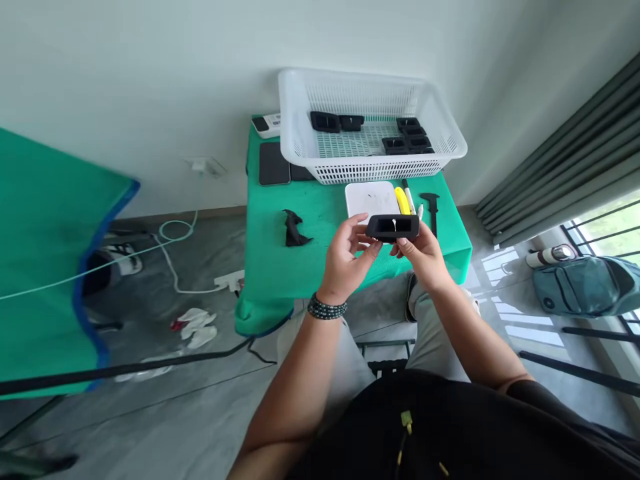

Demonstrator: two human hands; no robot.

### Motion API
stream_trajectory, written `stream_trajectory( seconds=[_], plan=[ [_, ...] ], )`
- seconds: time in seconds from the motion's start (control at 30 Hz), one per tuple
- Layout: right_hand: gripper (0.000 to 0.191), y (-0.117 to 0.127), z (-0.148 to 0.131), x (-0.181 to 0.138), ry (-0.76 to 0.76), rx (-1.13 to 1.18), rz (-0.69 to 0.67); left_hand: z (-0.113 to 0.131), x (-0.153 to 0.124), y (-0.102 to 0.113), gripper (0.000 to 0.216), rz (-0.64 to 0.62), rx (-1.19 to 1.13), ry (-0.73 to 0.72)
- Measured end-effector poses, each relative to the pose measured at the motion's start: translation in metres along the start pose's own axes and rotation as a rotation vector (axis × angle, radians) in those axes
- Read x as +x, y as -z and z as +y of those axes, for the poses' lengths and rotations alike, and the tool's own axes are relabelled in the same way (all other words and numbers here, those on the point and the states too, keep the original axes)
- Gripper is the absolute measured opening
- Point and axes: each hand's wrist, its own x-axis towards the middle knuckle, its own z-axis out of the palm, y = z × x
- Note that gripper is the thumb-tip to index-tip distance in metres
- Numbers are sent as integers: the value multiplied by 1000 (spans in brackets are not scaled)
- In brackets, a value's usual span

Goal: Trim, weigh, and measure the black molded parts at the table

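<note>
Both hands hold up a black rectangular frame-like part (pixel 379 230) with a long recess and a small light strip at its middle. My left hand (pixel 347 257) grips its left end, thumb below and fingers behind. At its right end my right hand (pixel 423 255) pinches it with thumb and fingers. Just behind it a white square plate or device (pixel 370 197) lies on the green-covered table (pixel 265 267). A yellow tool (pixel 401 200), a white marker (pixel 409 197) and a black caliper (pixel 433 212) lie to the right. A crumpled black piece (pixel 295 229) lies left.
A white plastic basket (pixel 375 162) at the table's back holds several similar black parts (pixel 407 137). Left of it are a dark flat device (pixel 274 163) and a white gadget (pixel 269 125). Cables and a power strip (pixel 229 281) lie on the floor; a backpack (pixel 585 287) stands right.
</note>
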Motion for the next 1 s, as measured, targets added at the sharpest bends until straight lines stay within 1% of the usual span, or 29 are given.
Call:
stream_trajectory(
  seconds=[0.1, 0.2, 0.3, 0.4, 0.57, 0.7, 0.77, 0.87, 1.0],
  plan=[
    [58, 1, -2, -3, -27, 12, -34, 5, 2, 4, 57, -26, 7, 9],
    [57, 2, 3, -2, -31, 28, -39, 2, 0, 12, 61, -32, 27, 7],
    [55, 2, 12, 5, -20, 26, -10, -5, -2, 20, 67, -30, 66, 1],
    [52, 2, 21, 15, -18, 26, -30, -13, 0, 25, 66, -54, 84, 1],
    [45, 3, 37, 27, 7, 18, -44, -31, 8, 28, 64, -77, 31, 0],
    [39, 6, 50, 24, -14, 64, 13, -44, 8, 29, 63, -88, 36, 35],
    [36, 7, 54, 21, -37, 102, 8, -47, 5, 29, 61, -72, 41, 42],
    [32, 5, 59, 18, -55, 141, -25, -46, 2, 30, 58, -69, 56, 23],
    [36, 6, 64, 12, -26, 116, 5, -43, -2, 30, 60, -120, 168, 5]
  ],
)
